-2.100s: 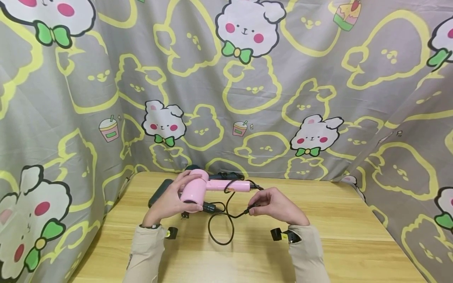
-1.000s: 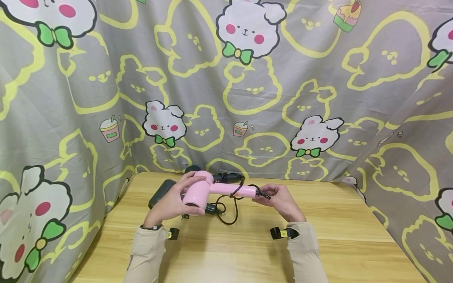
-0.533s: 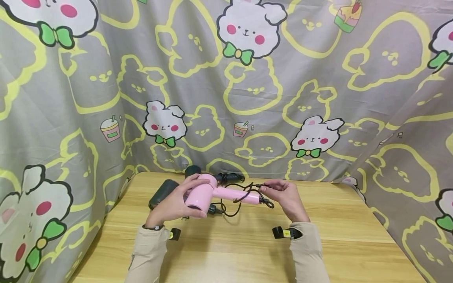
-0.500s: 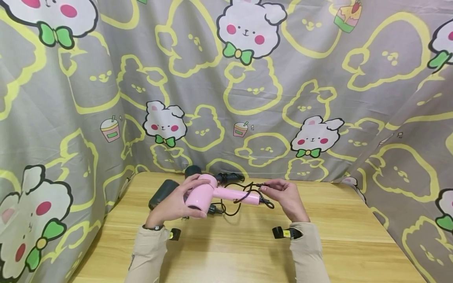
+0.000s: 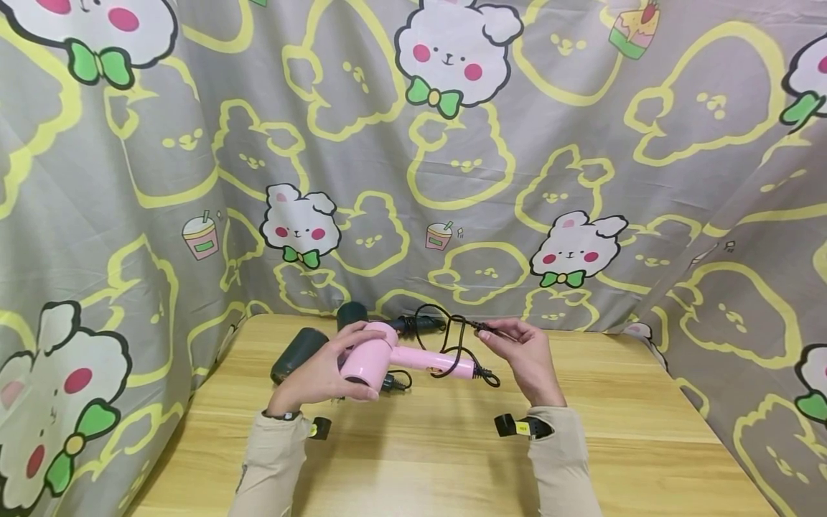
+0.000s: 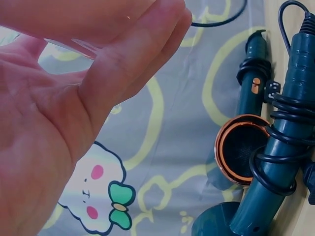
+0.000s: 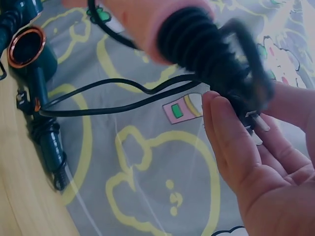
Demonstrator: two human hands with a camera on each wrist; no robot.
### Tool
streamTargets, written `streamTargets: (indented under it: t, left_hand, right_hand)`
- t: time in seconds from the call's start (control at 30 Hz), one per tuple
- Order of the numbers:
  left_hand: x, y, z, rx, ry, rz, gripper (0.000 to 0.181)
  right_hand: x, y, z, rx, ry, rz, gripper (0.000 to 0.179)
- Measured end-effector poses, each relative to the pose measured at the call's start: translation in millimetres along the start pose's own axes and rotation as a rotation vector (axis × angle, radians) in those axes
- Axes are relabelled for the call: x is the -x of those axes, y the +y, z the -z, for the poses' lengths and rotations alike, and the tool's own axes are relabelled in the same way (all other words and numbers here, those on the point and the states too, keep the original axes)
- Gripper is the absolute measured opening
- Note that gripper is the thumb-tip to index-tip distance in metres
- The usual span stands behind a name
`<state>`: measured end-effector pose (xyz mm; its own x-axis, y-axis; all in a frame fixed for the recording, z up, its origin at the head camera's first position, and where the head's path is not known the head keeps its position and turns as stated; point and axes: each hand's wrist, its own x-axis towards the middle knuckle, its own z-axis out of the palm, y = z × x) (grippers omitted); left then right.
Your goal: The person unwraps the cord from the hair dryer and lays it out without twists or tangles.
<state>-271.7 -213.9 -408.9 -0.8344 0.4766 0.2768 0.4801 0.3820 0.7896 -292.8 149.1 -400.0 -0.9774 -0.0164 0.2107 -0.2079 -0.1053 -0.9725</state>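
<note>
My left hand point(image 5: 323, 368) grips the barrel of a pink hair dryer point(image 5: 372, 359), held above the table with its handle pointing right. A black power cord point(image 5: 454, 332) loops around that handle and runs up to my right hand point(image 5: 525, 353). There the thumb and fingers pinch the cord's plug end; metal prongs point(image 7: 260, 122) show between the fingers in the right wrist view. Close to the lens in that view is the ribbed cord sleeve point(image 7: 192, 39) at the handle's end. In the left wrist view the palm point(image 6: 44, 132) faces the camera, and only part of the dryer is visible.
Two dark green hair dryers lie behind and left of the pink one: a nearer dryer point(image 5: 299, 355) and a farther dryer point(image 5: 352, 314), each with its cord wound round the handle. A patterned curtain point(image 5: 413, 165) surrounds the wooden table point(image 5: 413, 459) at the back and sides.
My right hand has drawn the plug end up and away from the table, and the cord now loops around the handle. The pink dryer has shifted slightly right, its handle tilting down.
</note>
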Motion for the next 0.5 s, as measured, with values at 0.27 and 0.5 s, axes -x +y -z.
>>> streamTargets:
  t: [0.27, 0.5]
  left_hand:
    - [0.7, -3.3, 1.4, -0.022, 0.008, 0.028, 0.088]
    - [0.8, -5.2, 0.3, -0.057, 0.022, 0.052, 0.085]
  right_hand:
    - [5.9, -13, -6, -0.074, -0.02, 0.057, 0.016]
    - [12.2, -22, -8, -0.172, -0.079, 0.096, 0.021]
